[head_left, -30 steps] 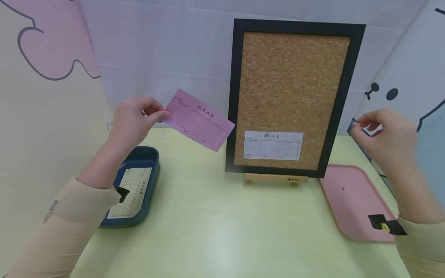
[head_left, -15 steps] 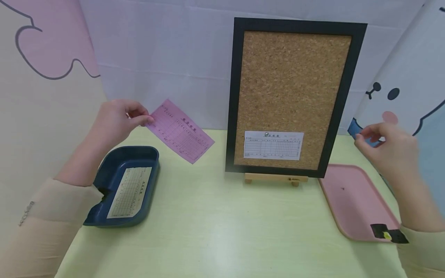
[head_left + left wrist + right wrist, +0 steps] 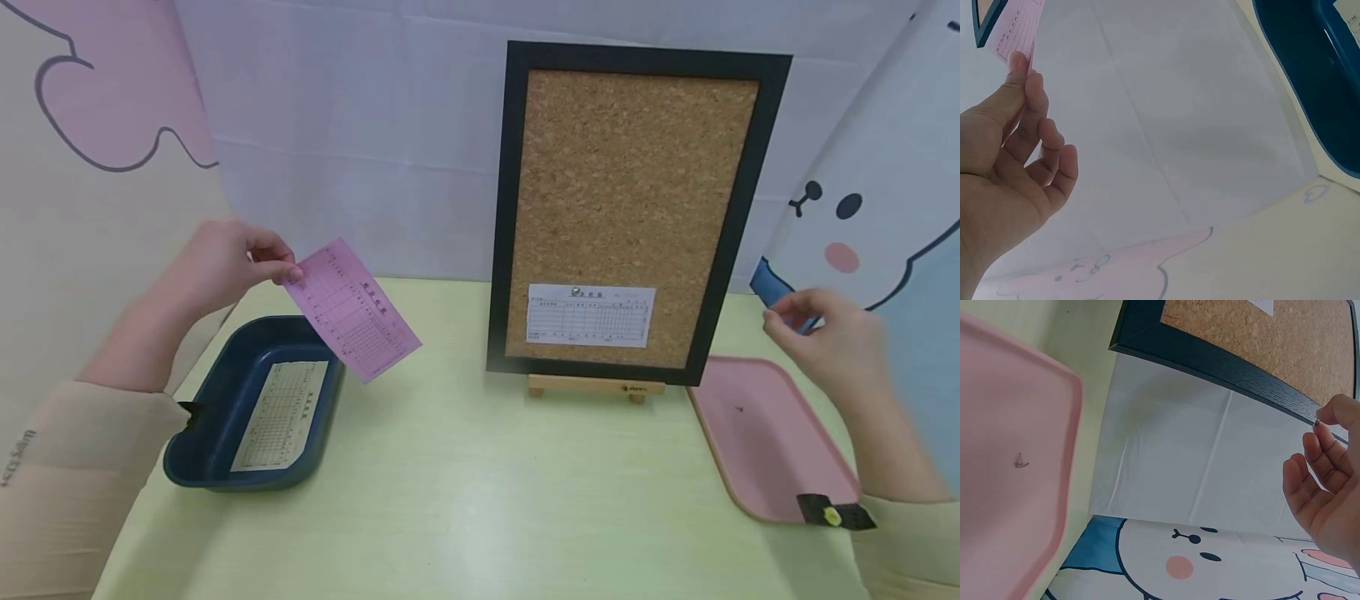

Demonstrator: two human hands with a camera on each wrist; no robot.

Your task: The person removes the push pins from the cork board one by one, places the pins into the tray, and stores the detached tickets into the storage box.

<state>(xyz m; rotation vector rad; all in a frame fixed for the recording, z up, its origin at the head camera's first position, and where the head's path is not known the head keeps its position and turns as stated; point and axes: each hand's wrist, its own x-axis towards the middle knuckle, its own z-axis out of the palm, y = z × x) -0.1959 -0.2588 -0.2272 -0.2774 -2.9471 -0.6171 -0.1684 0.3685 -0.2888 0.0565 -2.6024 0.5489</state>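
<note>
My left hand (image 3: 232, 265) pinches a corner of a pink receipt slip (image 3: 354, 310), which hangs tilted at the right rim of a blue tray (image 3: 217, 354). In that tray lies a cream printed slip (image 3: 280, 415). My right hand (image 3: 836, 346) is raised over a pink tray (image 3: 780, 442), thumb and forefinger pinching a tiny thumbtack (image 3: 1317, 423) whose tip barely shows. A black-framed corkboard (image 3: 637, 192) stands between the hands. A white receipt slip (image 3: 590, 321) is fixed low on it by a silver tack (image 3: 576, 292).
The corkboard leans on a small wooden easel (image 3: 596, 384) on the pale green table (image 3: 480, 500). Another tack (image 3: 1020, 462) lies in the pink tray. A pale cloth backdrop (image 3: 352, 142) hangs behind, with a printed cartoon sheet (image 3: 900, 225) at the right.
My left hand has moved left and down, carrying the pink receipt slip away from the corkboard toward the blue tray. My right hand has sunk slightly, still pinching.
</note>
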